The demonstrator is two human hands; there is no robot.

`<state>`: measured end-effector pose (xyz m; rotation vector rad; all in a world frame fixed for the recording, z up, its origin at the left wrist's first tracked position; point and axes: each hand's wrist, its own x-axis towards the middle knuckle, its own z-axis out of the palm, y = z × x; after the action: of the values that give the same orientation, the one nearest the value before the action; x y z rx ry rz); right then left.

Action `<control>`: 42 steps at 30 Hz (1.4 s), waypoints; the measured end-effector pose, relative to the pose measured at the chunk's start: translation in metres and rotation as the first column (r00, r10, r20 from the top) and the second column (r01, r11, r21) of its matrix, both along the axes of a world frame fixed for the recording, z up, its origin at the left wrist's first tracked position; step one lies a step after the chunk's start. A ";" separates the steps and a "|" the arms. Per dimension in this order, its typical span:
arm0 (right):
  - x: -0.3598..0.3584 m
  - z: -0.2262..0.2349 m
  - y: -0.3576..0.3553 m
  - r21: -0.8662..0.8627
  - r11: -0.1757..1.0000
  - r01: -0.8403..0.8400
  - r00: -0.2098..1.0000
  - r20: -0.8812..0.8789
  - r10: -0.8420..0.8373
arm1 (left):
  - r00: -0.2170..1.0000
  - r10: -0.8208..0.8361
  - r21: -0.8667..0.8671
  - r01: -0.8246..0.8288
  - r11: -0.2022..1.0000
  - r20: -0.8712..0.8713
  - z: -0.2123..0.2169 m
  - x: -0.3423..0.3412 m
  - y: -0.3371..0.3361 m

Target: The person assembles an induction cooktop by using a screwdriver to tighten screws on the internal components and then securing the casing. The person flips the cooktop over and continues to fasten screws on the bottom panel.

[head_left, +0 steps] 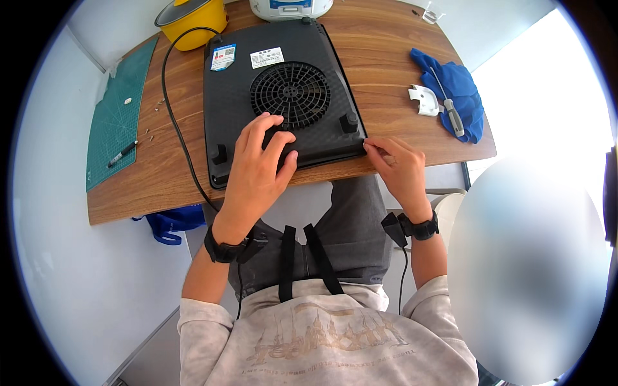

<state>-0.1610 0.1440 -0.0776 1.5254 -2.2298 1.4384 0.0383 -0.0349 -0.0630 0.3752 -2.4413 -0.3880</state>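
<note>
An induction cooker (235,96) lies upside down on the table, its black base with a round fan grille (291,94) facing up. My left hand (256,161) rests on the base just below the grille, its fingers apart and slightly bent, holding nothing. At the cooker's near right corner, my right hand (400,164) has thumb and fingertips pinched together against the edge. Whatever is between those fingertips is too small or hidden to make out. A black power cord (168,96) loops from the cooker's far left corner down past its left side.
Several small screws (151,137) lie left of the cooker, beside a green cutting mat (122,96) with a marker (122,154). On the right are a screwdriver (454,117), a white plastic part (425,101) and a blue cloth (467,90). A yellow pot (199,26) stands behind.
</note>
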 end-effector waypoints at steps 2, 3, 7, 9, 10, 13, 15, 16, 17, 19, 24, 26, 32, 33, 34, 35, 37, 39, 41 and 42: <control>0.000 0.000 0.000 0.002 1.000 -0.010 1.000 -0.010 0.010 | 1.000 0.003 -0.022 -0.004 1.000 -0.011 0.000 -0.001 0.000; 0.000 0.002 0.000 0.010 1.000 -0.012 1.000 -0.025 0.012 | 1.000 0.006 -0.033 -0.006 0.999 -0.016 0.000 -0.001 0.001; -0.003 0.001 0.003 0.054 0.998 -0.011 0.989 -0.150 0.019 | 1.000 0.014 -0.032 -0.014 0.999 -0.021 -0.001 -0.001 0.002; -0.002 -0.002 0.004 0.023 1.000 -0.007 0.984 -0.179 0.011 | 1.000 0.015 -0.032 -0.015 0.999 -0.020 -0.001 -0.002 0.002; -0.001 -0.004 0.005 0.007 1.000 -0.006 0.981 -0.194 0.007 | 1.000 0.012 -0.032 -0.012 0.999 -0.021 -0.001 -0.002 0.003; 0.007 0.001 0.005 0.040 0.998 0.051 0.993 -0.112 -0.046 | 1.000 0.017 -0.036 -0.017 0.999 -0.017 0.000 -0.001 0.002; 0.008 0.000 0.004 0.000 0.999 0.037 0.998 -0.042 -0.037 | 1.000 0.013 -0.036 -0.014 0.999 -0.016 -0.001 -0.001 0.002; 0.008 0.000 0.004 -0.021 0.999 0.031 0.999 -0.008 -0.031 | 1.000 0.012 -0.036 -0.013 0.999 -0.017 -0.001 -0.001 0.002; 0.008 -0.001 0.005 -0.004 1.000 0.027 1.000 -0.005 -0.027 | 1.000 0.012 -0.037 -0.012 0.999 -0.017 -0.001 -0.001 0.002; 0.006 -0.003 0.007 0.031 0.999 0.020 1.000 0.000 -0.020 | 1.000 0.010 -0.036 -0.011 0.999 -0.018 -0.001 -0.001 0.002; 0.006 -0.003 0.008 0.052 0.999 0.004 1.000 -0.031 -0.002 | 1.000 0.009 -0.038 -0.010 0.999 -0.021 -0.002 0.000 0.002; 0.005 -0.005 0.008 0.046 0.999 0.000 0.996 -0.091 0.004 | 1.000 0.008 -0.038 -0.008 0.999 -0.020 -0.002 -0.001 0.002; 0.008 -0.001 0.008 0.059 0.998 0.018 0.984 -0.176 -0.008 | 1.000 0.004 -0.038 -0.005 0.999 -0.022 -0.002 0.000 0.002; 0.009 -0.002 0.009 0.060 0.998 0.017 0.991 -0.133 -0.009 | 1.000 0.005 -0.041 -0.006 0.999 -0.023 -0.002 0.001 0.002; 0.008 -0.002 0.010 0.060 0.998 0.015 0.996 -0.090 -0.009 | 1.000 0.002 -0.043 -0.003 0.999 -0.024 -0.002 0.000 0.002; 0.007 -0.002 0.010 0.068 0.998 0.015 0.995 -0.103 -0.008 | 1.000 0.002 -0.044 -0.003 0.999 -0.025 -0.001 0.000 0.002; 0.005 -0.001 0.011 0.083 0.996 0.017 0.991 -0.130 -0.006 | 1.000 0.003 -0.043 -0.005 0.999 -0.028 -0.001 0.000 0.003; 0.010 0.004 0.011 0.098 0.994 0.042 0.997 -0.069 -0.035 | 1.000 0.006 -0.039 -0.007 0.999 -0.029 -0.001 -0.001 0.003; 0.012 0.005 0.011 0.112 0.993 0.044 0.998 -0.059 -0.038 | 1.000 0.006 -0.037 -0.007 0.999 -0.026 -0.001 -0.001 0.003; 0.011 0.005 0.012 0.117 0.993 0.034 0.997 -0.078 -0.025 | 1.000 0.006 -0.036 -0.007 0.999 -0.025 -0.001 -0.001 0.003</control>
<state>-0.1499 0.1560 -0.0727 1.5457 -2.3200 1.2380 0.0372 -0.0318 -0.0642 0.3606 -2.4186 -0.3429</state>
